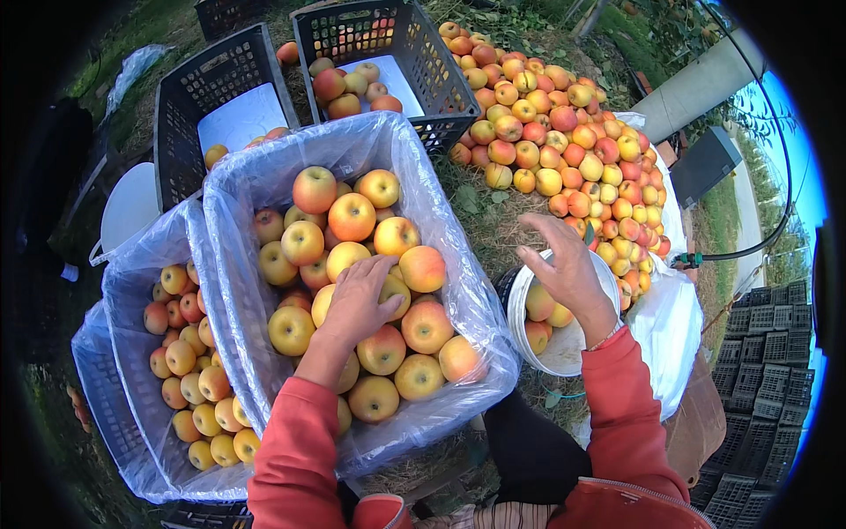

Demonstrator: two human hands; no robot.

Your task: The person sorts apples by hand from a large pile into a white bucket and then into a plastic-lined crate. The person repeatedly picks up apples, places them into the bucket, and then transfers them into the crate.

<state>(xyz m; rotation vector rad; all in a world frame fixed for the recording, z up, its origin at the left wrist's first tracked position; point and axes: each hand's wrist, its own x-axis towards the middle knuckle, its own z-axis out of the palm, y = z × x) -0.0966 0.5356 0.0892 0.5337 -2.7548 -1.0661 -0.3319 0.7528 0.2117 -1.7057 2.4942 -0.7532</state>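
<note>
A black plastic crate lined with clear plastic film (456, 278) stands before me, filled with red-yellow apples (351, 217). Palm down, my left hand (360, 294) rests among these apples, its thumb and fingers beside one apple (394, 291). Whether it grips that apple is hidden by the hand. To the right, my right hand (562, 264) hovers over a white bucket (565, 367), fingers apart and nothing in them. A few apples (538, 304) lie in the bucket, partly covered by my hand and wrist.
A second lined crate (119, 370) with smaller apples adjoins on the left. Two black crates (225, 66) (456, 106) stand behind, holding some apples. A large apple pile (548, 132) lies back right, near a hose (740, 256). Stacked crates (760, 397) rise far right.
</note>
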